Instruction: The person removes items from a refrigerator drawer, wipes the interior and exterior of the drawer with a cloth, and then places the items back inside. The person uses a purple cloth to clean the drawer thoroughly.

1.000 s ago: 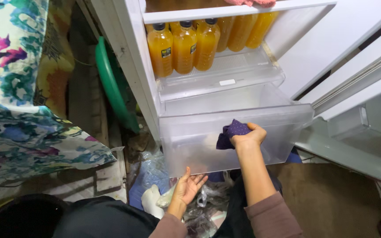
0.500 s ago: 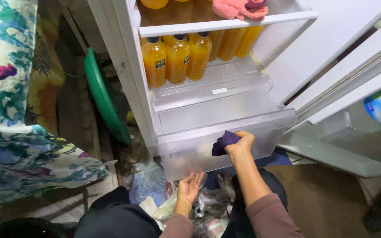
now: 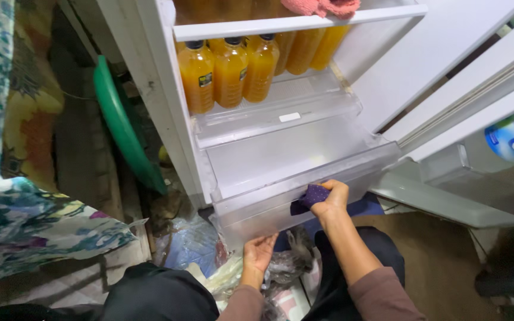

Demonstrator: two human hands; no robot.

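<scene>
the right hand [image 3: 332, 199] is closed on a small dark purple cloth [image 3: 310, 197], pressing it against the front wall of the clear plastic fridge drawer [image 3: 304, 172], which is pulled partway out at the bottom of the open white fridge [image 3: 150, 89]. the left hand [image 3: 259, 252] sits lower and nearer, fingers spread and open under the drawer's near left corner, seemingly steadying it. the step in hand looks like wiping the drawer front; a next move would likely call for sliding the cloth along the wall while the lower hand braces the drawer. above, orange juice bottles [image 3: 227, 71] stand in a row on a shelf, and a pink cloth [image 3: 322, 7] lies higher up. to the left lean a green plastic basin [image 3: 120, 131] and floral patterned fabric [image 3: 13, 226]; crumpled plastic bags [image 3: 197, 249] lie on the floor.
</scene>
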